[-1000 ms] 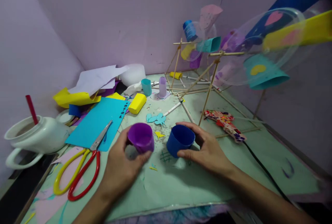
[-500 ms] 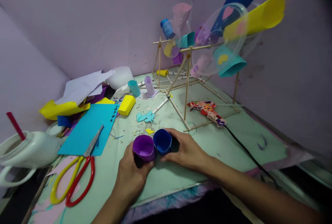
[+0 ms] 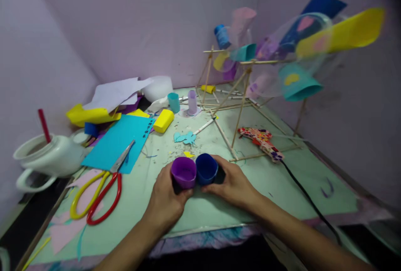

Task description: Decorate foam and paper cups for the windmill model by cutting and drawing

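Observation:
My left hand (image 3: 167, 198) is closed round a purple paper cup (image 3: 184, 173), thumb in front and fingers along its left side. A dark blue paper cup (image 3: 206, 169) is gripped by my right hand (image 3: 233, 183) from its right side. The two cups stand upright side by side, their rims touching or nearly so, mouths toward me. Just beyond them lie a small yellow paper scrap (image 3: 189, 154) and some turquoise paper cut-outs (image 3: 185, 137). Whether the cups' bottoms rest on the table is hidden.
Red-and-yellow scissors (image 3: 105, 195) lie partly on a turquoise sheet (image 3: 120, 141) at left, near a white teapot-like jug (image 3: 46, 158). Stick-framed wheels with coloured paper cups (image 3: 300, 83) stand at right, beside a patterned glue gun (image 3: 261, 141) with a black cord (image 3: 307, 200). A yellow cup (image 3: 163, 121) lies beyond.
The view has turned slightly left, so everything sits further right in the picture. Both hands still hold the two cups together, with little visible change between them.

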`<state>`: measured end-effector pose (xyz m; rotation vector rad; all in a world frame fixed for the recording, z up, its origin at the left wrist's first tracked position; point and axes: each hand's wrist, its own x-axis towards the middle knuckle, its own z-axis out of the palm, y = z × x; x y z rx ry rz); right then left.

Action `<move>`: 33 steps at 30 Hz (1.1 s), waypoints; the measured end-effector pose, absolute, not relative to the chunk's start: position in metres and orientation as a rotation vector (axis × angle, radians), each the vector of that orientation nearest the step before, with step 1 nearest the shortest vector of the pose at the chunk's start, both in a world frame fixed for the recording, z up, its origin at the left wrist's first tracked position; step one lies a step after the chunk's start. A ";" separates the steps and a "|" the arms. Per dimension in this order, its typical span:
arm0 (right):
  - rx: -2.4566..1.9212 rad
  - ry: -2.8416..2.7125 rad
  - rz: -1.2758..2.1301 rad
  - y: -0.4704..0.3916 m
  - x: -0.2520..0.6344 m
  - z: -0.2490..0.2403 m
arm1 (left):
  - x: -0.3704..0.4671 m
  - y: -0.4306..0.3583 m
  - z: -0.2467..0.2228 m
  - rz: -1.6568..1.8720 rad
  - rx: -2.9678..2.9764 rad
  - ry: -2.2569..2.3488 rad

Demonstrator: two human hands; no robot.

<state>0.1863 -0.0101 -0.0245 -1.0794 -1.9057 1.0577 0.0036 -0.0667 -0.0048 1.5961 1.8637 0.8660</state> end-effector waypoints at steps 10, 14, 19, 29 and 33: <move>-1.257 -1.870 1.028 -0.017 0.183 -0.023 | -0.001 -0.069 -0.026 1.015 1.690 1.721; -1.292 -1.892 0.993 -0.018 0.185 -0.025 | 0.000 -0.070 -0.028 1.067 1.746 1.687; -1.310 -1.900 1.010 -0.018 0.186 -0.027 | 0.000 -0.070 -0.026 1.068 1.736 1.711; -1.354 -1.659 1.137 -0.013 0.189 -0.023 | -0.006 -0.068 -0.019 1.067 1.696 1.780; -1.122 -1.383 1.465 0.000 0.186 -0.013 | -0.025 -0.055 0.002 0.914 1.730 2.173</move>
